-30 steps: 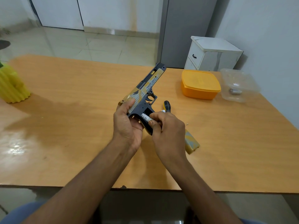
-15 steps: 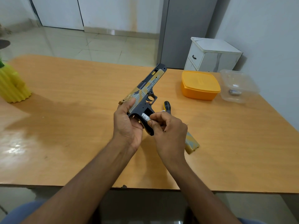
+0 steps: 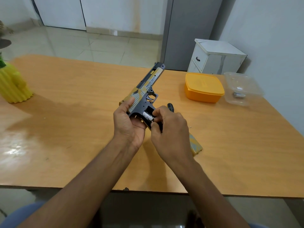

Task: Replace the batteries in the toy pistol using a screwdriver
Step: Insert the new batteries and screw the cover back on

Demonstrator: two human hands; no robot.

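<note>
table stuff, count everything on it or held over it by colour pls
yellow or orange: 2, vase, lidded box
clear: 1, tub
black and gold: 2, pistol, loose grip cover
white: 1, battery
black: 1, screwdriver handle
total: 7

bright even daylight, white glare patch on the glossy table (image 3: 14,149) at left, soft arm shadows beneath the hands, wide-angle bowing at edges, mostly sharp, slight softness
</note>
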